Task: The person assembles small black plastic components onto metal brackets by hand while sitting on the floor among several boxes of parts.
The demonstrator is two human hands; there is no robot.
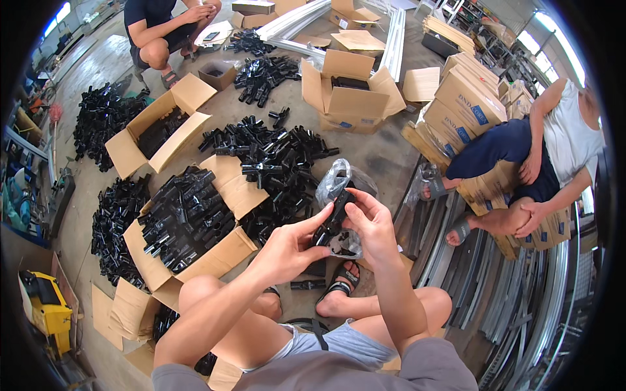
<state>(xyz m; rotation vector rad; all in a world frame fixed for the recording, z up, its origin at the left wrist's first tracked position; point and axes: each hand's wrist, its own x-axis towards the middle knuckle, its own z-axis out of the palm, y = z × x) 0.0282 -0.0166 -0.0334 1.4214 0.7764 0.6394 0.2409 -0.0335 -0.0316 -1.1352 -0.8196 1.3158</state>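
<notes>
A glossy black tube connector [339, 207] is held up between my two hands, above my knees. My left hand [293, 242] grips its lower end, thumb and fingers closed around it. At the upper end, my right hand [369, 220] pinches it with thumb and forefinger. Behind and below my hands stands a clear plastic bag [336, 174] with small dark pieces in it, partly hidden by my fingers. An open cardboard box [212, 257] packed with black connectors [189, 218] sits to the left of my hands. Just beyond lies a loose heap of similar connectors [280, 169].
More connector heaps [107, 124] and open boxes [124, 153] cover the floor at left and far. Another open box [355, 101] stands ahead. At right, a seated person [502, 156] is beside stacked cartons [463, 104] and long metal profiles [456, 274]. Another person [160, 32] squats far left.
</notes>
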